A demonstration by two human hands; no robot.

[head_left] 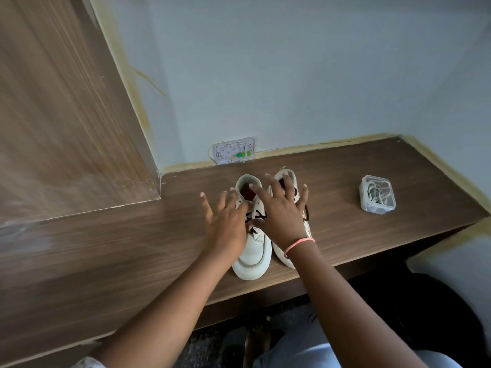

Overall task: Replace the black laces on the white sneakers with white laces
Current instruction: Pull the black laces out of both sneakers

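Two white sneakers stand side by side on the wooden desk, toes toward me. The left sneaker [253, 257] shows black laces [252, 217] between my hands. My hand covers most of the right sneaker [288, 179]. My left hand [225, 224] hovers with fingers spread at the left sneaker's left side. My right hand [281, 211], with a pink thread on the wrist, is spread over both shoes' openings. Neither hand holds anything. A small clear plastic box [377, 199] with white laces [378, 193] inside sits to the right.
The brown wooden desk [132, 248] runs along a pale wall. A tall wood panel [66, 115] rises at the left. A small white wall box [235, 150] with wires sits just behind the shoes. My legs and a dark floor show below the desk's front edge.
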